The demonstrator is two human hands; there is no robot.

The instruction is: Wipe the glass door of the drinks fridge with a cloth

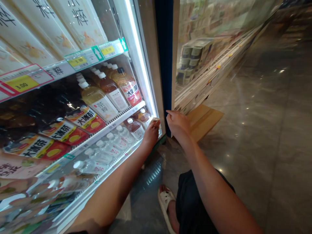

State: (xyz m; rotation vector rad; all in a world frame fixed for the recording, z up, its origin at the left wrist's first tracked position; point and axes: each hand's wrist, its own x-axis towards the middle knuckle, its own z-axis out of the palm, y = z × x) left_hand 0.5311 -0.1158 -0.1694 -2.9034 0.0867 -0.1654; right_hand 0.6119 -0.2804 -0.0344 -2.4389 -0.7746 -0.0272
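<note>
My left hand [151,131] reaches low into an open drinks fridge [140,58], fingers closed on a small pale thing [155,120] at the end of the lower shelf [122,152], beside amber tea bottles [136,127]. My right hand [177,123] grips the bottom edge of the open glass door [174,65], fingers curled round its frame. Clear water bottles [107,146] lie on the lower shelf to the left of my left hand.
Upper shelves hold tea bottles [104,97] with red and white labels, and yellow price tags [21,83] line the shelf fronts. A flat cardboard box [203,120] lies on the polished stone floor [263,136] behind the door. My sandalled foot [165,200] is below.
</note>
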